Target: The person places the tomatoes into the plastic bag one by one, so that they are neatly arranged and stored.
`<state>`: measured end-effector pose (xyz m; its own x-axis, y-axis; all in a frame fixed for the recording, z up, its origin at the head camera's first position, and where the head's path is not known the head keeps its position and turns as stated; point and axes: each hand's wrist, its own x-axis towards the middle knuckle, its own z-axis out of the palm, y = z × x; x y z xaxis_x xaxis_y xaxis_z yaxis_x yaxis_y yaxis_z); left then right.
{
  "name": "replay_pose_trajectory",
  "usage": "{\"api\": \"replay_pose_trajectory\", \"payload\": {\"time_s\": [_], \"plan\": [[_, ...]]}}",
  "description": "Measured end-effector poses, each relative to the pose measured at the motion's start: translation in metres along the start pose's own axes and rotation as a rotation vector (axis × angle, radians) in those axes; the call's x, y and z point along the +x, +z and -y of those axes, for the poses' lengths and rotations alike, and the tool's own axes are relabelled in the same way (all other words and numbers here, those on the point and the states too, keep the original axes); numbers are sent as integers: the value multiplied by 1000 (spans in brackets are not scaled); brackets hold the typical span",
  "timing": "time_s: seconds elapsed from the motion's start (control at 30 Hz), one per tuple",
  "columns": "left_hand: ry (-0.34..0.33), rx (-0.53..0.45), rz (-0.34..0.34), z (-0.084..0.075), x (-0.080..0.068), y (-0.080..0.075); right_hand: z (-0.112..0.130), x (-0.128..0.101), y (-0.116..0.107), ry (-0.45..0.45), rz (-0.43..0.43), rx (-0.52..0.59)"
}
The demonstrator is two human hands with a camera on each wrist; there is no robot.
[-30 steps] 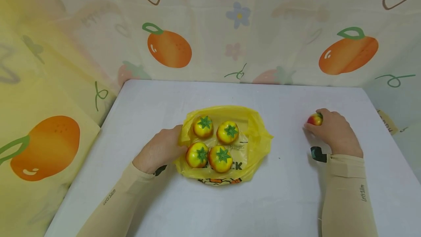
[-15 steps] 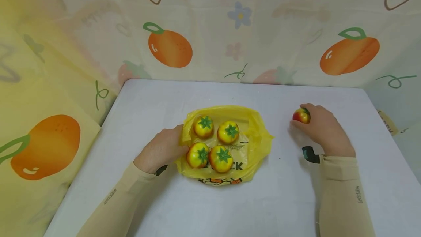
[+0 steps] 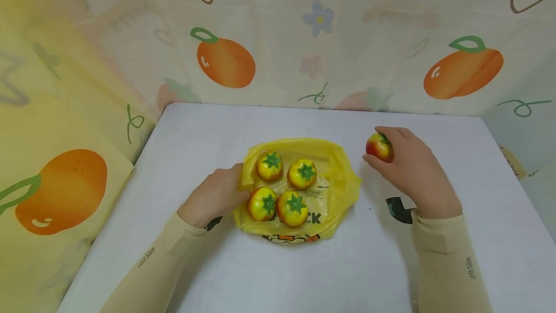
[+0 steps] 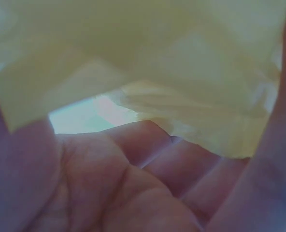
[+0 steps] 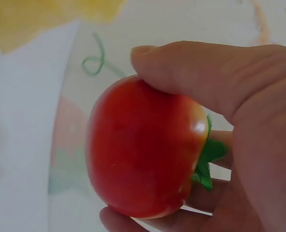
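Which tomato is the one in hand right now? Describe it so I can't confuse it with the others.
On the white table, look right of the yellow plastic bag. The right hand grips a red-and-yellow toy tomato, the only one outside the bag.

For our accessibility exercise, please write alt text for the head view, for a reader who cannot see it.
A right hand holds a red-yellow tomato above a white table, just right of a yellow bag. Four tomatoes lie on the bag, whose left edge the left hand grips. Fruit-print cloth hangs behind.
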<state>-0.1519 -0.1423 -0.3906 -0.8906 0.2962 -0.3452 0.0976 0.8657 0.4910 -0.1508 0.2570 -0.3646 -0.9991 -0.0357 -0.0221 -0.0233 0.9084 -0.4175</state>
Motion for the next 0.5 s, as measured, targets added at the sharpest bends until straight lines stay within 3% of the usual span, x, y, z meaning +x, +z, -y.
{"api": "replay_pose_trajectory", "payload": {"time_s": [0.23, 0.5], "plan": [[-4, -4, 2, 1, 0, 0, 43, -14, 10, -196, -75, 7], [-6, 10, 11, 2, 1, 0, 79, -25, 34, -326, -9, -12]]}}
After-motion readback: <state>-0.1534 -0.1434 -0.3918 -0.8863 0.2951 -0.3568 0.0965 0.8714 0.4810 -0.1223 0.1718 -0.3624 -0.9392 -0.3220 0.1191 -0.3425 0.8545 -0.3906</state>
